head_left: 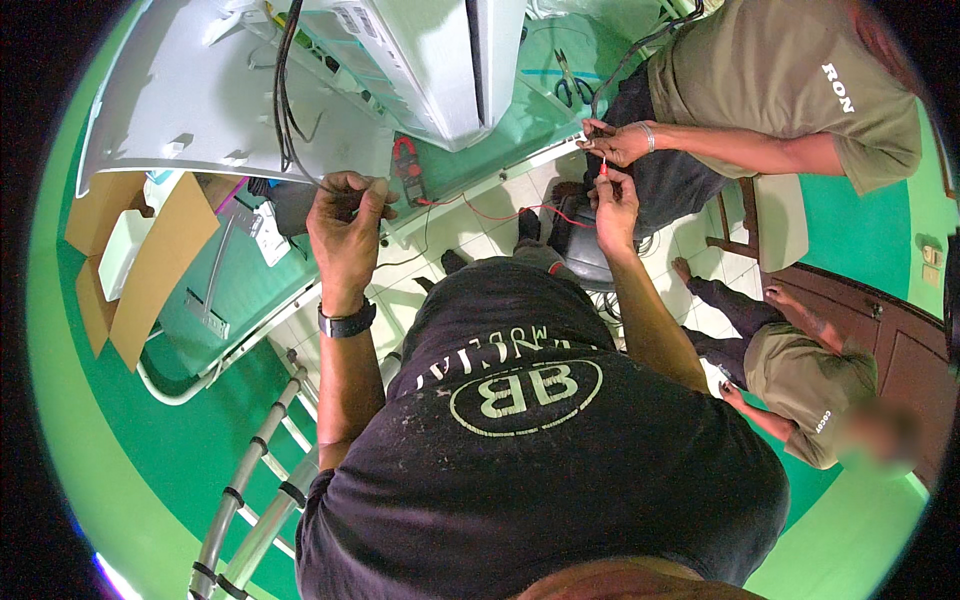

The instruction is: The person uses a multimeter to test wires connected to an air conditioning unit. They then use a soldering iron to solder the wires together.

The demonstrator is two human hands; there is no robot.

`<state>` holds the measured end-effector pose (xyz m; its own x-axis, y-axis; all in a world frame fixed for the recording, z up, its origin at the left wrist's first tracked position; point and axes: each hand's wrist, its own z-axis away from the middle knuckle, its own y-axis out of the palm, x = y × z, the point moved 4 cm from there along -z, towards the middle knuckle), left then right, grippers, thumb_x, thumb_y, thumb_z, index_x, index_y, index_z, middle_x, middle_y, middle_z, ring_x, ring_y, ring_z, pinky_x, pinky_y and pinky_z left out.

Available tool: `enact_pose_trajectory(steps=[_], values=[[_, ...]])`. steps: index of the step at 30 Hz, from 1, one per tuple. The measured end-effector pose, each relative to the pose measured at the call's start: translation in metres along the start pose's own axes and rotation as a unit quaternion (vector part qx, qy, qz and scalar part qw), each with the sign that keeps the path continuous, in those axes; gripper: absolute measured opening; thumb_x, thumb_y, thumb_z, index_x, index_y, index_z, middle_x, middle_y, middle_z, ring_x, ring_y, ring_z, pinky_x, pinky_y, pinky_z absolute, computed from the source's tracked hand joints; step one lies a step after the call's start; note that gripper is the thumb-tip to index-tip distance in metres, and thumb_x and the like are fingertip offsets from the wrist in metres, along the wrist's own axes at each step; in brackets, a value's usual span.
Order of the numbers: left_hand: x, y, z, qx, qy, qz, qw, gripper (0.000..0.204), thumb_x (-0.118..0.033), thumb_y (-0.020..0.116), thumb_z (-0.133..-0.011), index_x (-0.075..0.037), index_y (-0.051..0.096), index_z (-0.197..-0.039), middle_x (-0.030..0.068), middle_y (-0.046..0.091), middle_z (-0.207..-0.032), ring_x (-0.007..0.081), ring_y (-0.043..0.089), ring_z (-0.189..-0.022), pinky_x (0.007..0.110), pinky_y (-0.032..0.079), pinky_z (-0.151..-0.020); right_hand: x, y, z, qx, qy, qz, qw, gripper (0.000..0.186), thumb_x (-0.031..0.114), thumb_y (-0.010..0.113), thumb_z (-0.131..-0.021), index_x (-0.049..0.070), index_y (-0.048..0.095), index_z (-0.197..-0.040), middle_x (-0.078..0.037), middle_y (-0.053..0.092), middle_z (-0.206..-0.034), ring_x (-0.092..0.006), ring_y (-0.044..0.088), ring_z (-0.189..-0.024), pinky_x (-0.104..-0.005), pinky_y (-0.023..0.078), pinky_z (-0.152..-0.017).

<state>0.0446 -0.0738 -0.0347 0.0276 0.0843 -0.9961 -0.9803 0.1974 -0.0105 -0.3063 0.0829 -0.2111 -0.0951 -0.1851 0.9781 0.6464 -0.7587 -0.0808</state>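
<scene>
My left hand (348, 240) is closed, its fingertips pinched at the end of a thin black cable (285, 110) that hangs from the top; what else may be between these fingers is hidden. My right hand (616, 212) grips a red test probe (604, 170), tip pointing up. Just beyond it, a co-worker's hand (625, 146) holds a small end piece I cannot make out clearly. A red and black clamp meter (407, 170) lies on the green table between my hands. From it runs a red lead (500, 217) toward my right hand, and a dark lead passes near my left wrist.
A white air conditioner unit (420, 70) stands on the table (470, 170), beside a large white cover panel (220, 100). Scissors (572, 80) lie to its right. An open cardboard box (165, 280) and a metal ladder (250, 470) are at left. Another person (800, 370) sits at right.
</scene>
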Motion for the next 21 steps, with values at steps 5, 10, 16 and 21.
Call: enact_pose_trajectory(steps=[5,10,16,21], values=[[0.000,0.001,0.000,-0.002,0.012,0.007,1.000,0.014,-0.005,0.068,-0.093,-0.004,0.056,-0.099,0.0071,0.068,-0.092,0.0145,0.070,-0.080,0.027,0.057,-0.067,0.001,0.001,0.000,0.002,-0.003,-0.003,1.000,0.012,0.015,0.062,-0.098,0.005,0.059,-0.104,0.001,0.058,-0.082,-0.0065,0.052,-0.070,-0.0238,0.043,-0.060],[0.002,0.004,0.000,0.010,0.011,0.029,0.999,0.013,-0.005,0.068,-0.093,-0.005,0.056,-0.099,0.0064,0.067,-0.092,0.0138,0.070,-0.080,0.026,0.056,-0.066,-0.004,-0.003,-0.003,0.006,-0.020,0.000,1.000,0.013,0.014,0.062,-0.098,0.005,0.059,-0.107,0.000,0.059,-0.082,-0.0072,0.054,-0.069,-0.0231,0.043,-0.059],[0.003,0.005,0.001,0.011,0.015,0.006,1.000,0.013,-0.006,0.069,-0.093,-0.005,0.057,-0.099,0.0062,0.068,-0.088,0.0126,0.069,-0.076,0.024,0.055,-0.065,-0.001,-0.003,-0.002,-0.004,-0.013,0.007,1.000,0.014,0.014,0.062,-0.097,0.005,0.059,-0.107,0.000,0.058,-0.082,-0.0070,0.054,-0.070,-0.0232,0.044,-0.060],[0.003,0.005,0.001,0.019,0.002,0.002,1.000,0.015,-0.005,0.068,-0.093,-0.005,0.055,-0.100,0.0061,0.065,-0.092,0.0165,0.069,-0.080,0.027,0.055,-0.067,0.001,-0.007,-0.002,-0.013,-0.023,-0.020,0.999,0.014,0.014,0.063,-0.097,0.005,0.059,-0.108,0.000,0.058,-0.082,-0.0074,0.054,-0.070,-0.0231,0.044,-0.059]])
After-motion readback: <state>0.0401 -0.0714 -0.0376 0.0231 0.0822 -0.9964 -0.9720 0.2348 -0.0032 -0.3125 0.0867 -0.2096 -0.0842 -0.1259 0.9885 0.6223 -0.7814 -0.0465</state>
